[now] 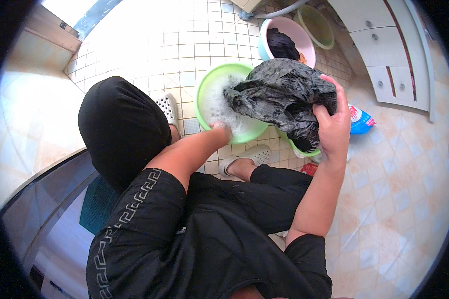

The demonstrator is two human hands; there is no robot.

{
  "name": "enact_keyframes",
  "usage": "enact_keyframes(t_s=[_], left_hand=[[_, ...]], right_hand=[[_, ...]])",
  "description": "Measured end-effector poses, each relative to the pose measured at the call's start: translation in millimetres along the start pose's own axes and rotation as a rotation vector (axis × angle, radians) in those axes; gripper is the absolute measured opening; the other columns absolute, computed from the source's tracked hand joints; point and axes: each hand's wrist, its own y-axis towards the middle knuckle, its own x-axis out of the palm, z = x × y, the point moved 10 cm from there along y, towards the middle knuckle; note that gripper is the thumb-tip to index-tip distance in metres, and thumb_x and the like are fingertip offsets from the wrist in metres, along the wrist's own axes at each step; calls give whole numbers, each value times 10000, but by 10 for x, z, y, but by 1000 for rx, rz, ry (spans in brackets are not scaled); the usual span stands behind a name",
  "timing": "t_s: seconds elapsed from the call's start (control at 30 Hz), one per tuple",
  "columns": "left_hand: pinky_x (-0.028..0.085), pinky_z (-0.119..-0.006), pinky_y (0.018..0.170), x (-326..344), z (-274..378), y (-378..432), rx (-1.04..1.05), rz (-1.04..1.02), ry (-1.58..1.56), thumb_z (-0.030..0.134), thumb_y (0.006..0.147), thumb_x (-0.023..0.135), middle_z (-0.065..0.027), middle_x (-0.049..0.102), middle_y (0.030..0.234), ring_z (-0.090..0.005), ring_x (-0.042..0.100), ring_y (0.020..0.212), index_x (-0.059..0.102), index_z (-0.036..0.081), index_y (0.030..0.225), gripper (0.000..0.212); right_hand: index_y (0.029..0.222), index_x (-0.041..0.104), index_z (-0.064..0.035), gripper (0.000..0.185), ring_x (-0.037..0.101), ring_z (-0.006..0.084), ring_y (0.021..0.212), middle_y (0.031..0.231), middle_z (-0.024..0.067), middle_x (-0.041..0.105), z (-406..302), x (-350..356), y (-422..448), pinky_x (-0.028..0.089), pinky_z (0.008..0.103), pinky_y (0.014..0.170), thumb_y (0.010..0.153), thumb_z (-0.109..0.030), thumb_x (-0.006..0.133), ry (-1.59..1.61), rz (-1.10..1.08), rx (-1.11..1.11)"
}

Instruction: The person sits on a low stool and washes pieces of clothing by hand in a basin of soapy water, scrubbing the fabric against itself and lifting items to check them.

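Note:
My right hand (331,119) grips a wet, dark grey patterned garment (280,91) by its edge and holds it up over the right side of a green plastic basin (202,86). Sudsy water (224,104) fills much of that basin, and the garment's left end hangs at the foam. My left hand (221,129) reaches over the basin's near rim into the suds; its fingers are partly covered by foam, so whether they hold anything is hidden.
Behind the garment stands a pink and blue basin (303,33) with dark clothing (282,43) inside. Another green basin (316,28) leans beyond it. A blue detergent bag (361,119) lies right of my wrist, near a white drawer cabinet (381,48). My clog-clad feet flank the suds basin.

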Motion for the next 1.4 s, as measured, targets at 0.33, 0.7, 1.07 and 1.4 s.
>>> enact_keyframes(t_s=[0.33, 0.7, 1.07, 1.4], left_hand=[[441, -586, 947, -444, -42, 176, -42, 267, 34, 550, 802, 676, -183, 546, 1345, -450, 562, 1146, 662, 125, 1255, 621], [507, -577, 918, -645, -728, 322, 37, 141, -2675, 403, 902, 479, -123, 710, 890, -368, 668, 873, 679, 108, 975, 364], [483, -467, 924, -131, -1709, -38, -704, 854, -2320, 282, 890, 483, -251, 645, 1149, -402, 616, 1064, 586, -21, 1182, 432], [134, -636, 1138, -1182, -1093, -446, -534, 1013, -524, 384, 951, 444, -161, 397, 1501, -444, 229, 1422, 496, 299, 1410, 470]], right_hand=[[1297, 552, -25, 535, 557, 166, 1123, 1223, 78, 590, -315, -284, -205, 408, 306, 1022, 796, 158, 522, -108, 208, -120], [1265, 586, 9, 451, 624, 172, 1013, 1155, 79, 656, 342, -181, 14, 475, 313, 933, 818, 64, 548, 305, 105, 220], [1195, 627, 12, 412, 623, 146, 854, 990, 58, 680, 2560, 788, 77, 501, 291, 806, 789, -35, 570, 148, -89, 476], [1200, 625, -132, 424, 527, 422, 1165, 1351, 198, 501, 3131, 1235, -332, 455, 482, 959, 779, -84, 605, -745, 142, 141]])
